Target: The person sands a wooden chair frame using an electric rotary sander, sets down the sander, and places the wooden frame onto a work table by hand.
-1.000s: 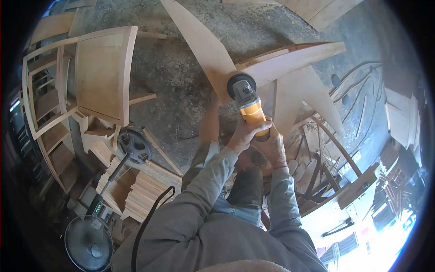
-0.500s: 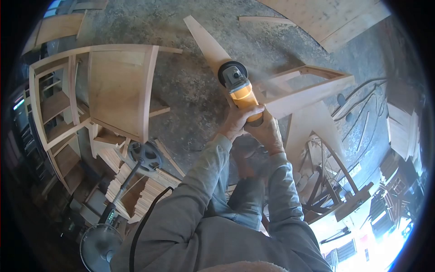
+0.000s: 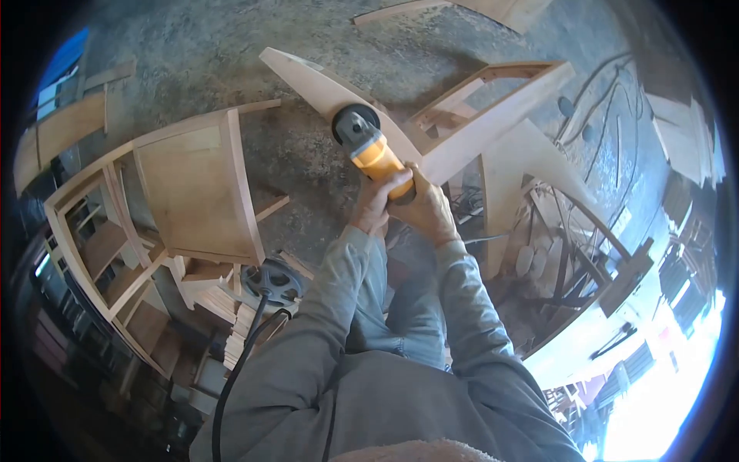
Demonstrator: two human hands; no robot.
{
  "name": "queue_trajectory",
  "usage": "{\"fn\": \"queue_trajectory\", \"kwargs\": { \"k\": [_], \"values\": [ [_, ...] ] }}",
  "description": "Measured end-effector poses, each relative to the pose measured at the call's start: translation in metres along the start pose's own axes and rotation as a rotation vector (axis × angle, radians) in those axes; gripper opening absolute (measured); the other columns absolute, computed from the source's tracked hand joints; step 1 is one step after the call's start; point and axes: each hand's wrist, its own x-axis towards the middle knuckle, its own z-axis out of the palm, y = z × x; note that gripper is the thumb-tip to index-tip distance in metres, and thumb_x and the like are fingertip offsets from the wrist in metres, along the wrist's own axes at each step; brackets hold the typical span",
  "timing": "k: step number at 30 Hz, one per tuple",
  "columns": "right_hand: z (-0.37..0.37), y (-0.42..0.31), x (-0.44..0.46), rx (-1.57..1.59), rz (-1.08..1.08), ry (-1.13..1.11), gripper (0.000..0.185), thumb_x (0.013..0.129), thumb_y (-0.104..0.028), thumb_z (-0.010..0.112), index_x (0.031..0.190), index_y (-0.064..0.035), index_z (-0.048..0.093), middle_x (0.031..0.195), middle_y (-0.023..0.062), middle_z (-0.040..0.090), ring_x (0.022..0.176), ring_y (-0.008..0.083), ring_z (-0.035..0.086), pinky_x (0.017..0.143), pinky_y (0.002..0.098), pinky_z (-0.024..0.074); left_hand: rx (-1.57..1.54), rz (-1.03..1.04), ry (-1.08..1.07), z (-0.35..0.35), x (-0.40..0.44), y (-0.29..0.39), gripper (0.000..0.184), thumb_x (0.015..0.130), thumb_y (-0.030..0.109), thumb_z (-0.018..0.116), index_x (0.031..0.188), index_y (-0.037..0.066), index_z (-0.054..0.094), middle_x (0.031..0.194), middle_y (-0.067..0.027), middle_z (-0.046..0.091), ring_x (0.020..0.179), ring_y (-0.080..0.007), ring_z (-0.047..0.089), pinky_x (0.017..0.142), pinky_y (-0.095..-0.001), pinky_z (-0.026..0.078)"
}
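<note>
Both hands are closed around the yellow body of an angle grinder (image 3: pixel 379 160). My left hand (image 3: pixel 371 203) wraps its left side and my right hand (image 3: pixel 428 209) grips the rear end from the right. The grinder's grey head and round black disc (image 3: pixel 339 122) lie over a long, tapering pale wooden piece (image 3: pixel 300 83). Whether the disc touches the wood, I cannot tell. This piece runs from its narrow far tip back towards an open wooden frame (image 3: pixel 500 142) on the right.
A wooden cabinet-like frame with a panel (image 3: pixel 196 192) stands on the left. Below it is a grey spoked wheel (image 3: pixel 273 281). Cables (image 3: pixel 608 92) lie on the concrete floor (image 3: pixel 231 65) at right. Another pale panel (image 3: pixel 531 165) and scrap wood are close to my right arm.
The view has turned, so the surroundings sit differently. In the picture the grinder and both hands are further left, and the tapering piece lies at a flatter angle. Both hands keep their grip.
</note>
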Motion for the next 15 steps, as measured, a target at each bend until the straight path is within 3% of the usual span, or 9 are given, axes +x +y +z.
{"fn": "queue_trajectory", "kwargs": {
  "k": [3, 9, 12, 15],
  "values": [
    [0.001, 0.038, -0.049, 0.024, 0.062, 0.094, 0.072, 0.072, -0.034, 0.086, 0.136, -0.0121, 0.061, 0.101, 0.0232, 0.077, 0.1, 0.0451, 0.074, 0.085, 0.053, 0.0591, 0.097, -0.111, 0.006, 0.016, -0.036, -0.025, 0.037, 0.083, 0.003, 0.086, 0.117, 0.002, 0.07, 0.106, -0.0093, 0.075, 0.096, -0.0195, 0.074, 0.091, -0.0352, 0.061],
    [0.005, 0.118, -0.151, 0.21, 0.099, 0.293, 0.08, 0.07, -0.03, 0.09, 0.139, -0.0036, 0.062, 0.107, 0.0262, 0.077, 0.106, 0.0419, 0.075, 0.089, 0.0458, 0.0592, 0.321, -0.21, -0.217, 0.01, -0.065, -0.127, 0.047, 0.078, 0.011, 0.092, 0.119, 0.005, 0.069, 0.106, -0.0065, 0.076, 0.096, -0.0176, 0.074, 0.093, -0.0348, 0.06],
    [0.002, 0.135, -0.224, 0.329, 0.192, 0.383, 0.073, 0.073, -0.019, 0.088, 0.139, -0.0028, 0.062, 0.112, 0.0153, 0.077, 0.104, 0.0234, 0.075, 0.092, 0.0383, 0.0576, 0.332, -0.131, -0.329, 0.018, -0.104, -0.183, 0.064, 0.074, 0.016, 0.093, 0.13, 0.006, 0.063, 0.107, -0.0059, 0.074, 0.096, -0.0174, 0.073, 0.09, -0.0351, 0.059],
    [0.017, 0.153, -0.316, 0.451, 0.349, 0.501, 0.066, 0.076, -0.016, 0.086, 0.136, -0.0013, 0.061, 0.115, 0.0117, 0.073, 0.105, 0.0173, 0.069, 0.092, 0.035, 0.0561, 0.439, -0.453, -0.507, 0.01, -0.16, -0.239, 0.063, 0.076, 0.02, 0.092, 0.13, 0.005, 0.063, 0.11, -0.0057, 0.073, 0.1, -0.0169, 0.071, 0.088, -0.0345, 0.058]
  ]
}}
